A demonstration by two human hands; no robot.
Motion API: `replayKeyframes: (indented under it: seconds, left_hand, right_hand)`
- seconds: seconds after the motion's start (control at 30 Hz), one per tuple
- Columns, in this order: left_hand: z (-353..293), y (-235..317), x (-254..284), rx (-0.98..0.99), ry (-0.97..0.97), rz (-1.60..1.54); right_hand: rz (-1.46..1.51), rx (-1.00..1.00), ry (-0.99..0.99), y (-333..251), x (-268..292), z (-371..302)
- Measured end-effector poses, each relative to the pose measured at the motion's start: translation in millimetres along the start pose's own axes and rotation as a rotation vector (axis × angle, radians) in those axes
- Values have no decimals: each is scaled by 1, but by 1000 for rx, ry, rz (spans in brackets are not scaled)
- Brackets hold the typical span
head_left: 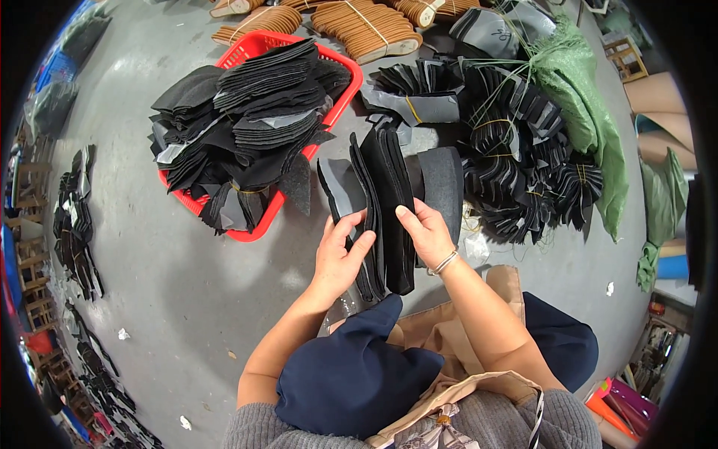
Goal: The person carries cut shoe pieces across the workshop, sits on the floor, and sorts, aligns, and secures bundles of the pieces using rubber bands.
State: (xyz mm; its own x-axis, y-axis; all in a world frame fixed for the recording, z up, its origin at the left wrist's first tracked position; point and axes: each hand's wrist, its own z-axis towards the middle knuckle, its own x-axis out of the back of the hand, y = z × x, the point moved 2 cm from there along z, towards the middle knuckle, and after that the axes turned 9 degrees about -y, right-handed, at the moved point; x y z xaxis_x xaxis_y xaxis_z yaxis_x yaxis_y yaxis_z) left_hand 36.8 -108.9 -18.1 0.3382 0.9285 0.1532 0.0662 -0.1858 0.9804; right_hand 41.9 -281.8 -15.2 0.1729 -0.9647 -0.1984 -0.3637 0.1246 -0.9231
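Between my two hands is a stack of black felt-like cut pieces (393, 202), held upright on edge above my lap. My left hand (342, 252) grips its left side, where a few pieces stand apart from the rest and one grey face shows. On the right side my right hand (428, 230) presses its thumb on the black edges, fingers behind. A dark grey curved piece (441, 187) shows just beyond the right hand; whether it belongs to the held stack I cannot tell. A red plastic basket (258, 233), heaped with black cut pieces (262, 112), stands at the front left.
Bundles of black pieces (497, 142) tied with bands lie ahead right, beside a green woven sack (576, 90). Tan strapped bundles (366, 30) lie at the far side. More black pieces (75, 224) are on the grey floor (179, 299) at left.
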Motion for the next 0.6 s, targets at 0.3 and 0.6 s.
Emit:
replayKeyframes:
  seconds: [0.3, 0.6]
  left_hand:
    - [-4, 11, 0, 105, 23, 257]
    - [-7, -14, -1, 144, 19, -143]
  right_hand:
    - [-202, -94, -84, -9, -8, -4]
    - [-126, -36, -50, -6, -6, -3]
